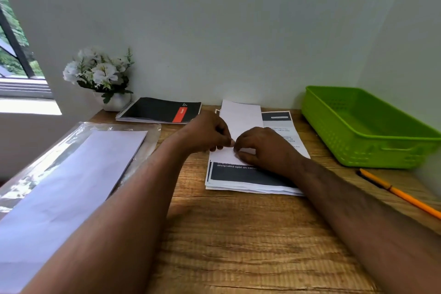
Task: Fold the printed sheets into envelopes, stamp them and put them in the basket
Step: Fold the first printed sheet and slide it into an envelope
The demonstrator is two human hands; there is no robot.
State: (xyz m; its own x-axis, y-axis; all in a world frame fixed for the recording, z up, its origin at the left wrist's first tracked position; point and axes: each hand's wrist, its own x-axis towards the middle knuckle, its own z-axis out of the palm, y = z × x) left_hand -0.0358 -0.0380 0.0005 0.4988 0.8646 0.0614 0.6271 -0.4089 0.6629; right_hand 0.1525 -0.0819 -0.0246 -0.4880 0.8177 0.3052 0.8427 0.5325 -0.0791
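A stack of printed sheets (250, 178) with dark blue blocks lies on the wooden desk (238, 234). On top of it lies a white folded sheet (241, 117), long side running away from me. My left hand (205, 132) and my right hand (262, 148) meet at its near end, their curled fingertips pinching the paper there. The green plastic basket (367, 126) stands at the right, and nothing shows inside it.
Blank white paper (66, 188) on a clear plastic sleeve lies at the left. A black spiral notebook (160, 110) and a white pot of flowers (100, 74) stand at the back wall. An orange pencil (401, 194) lies near the right edge.
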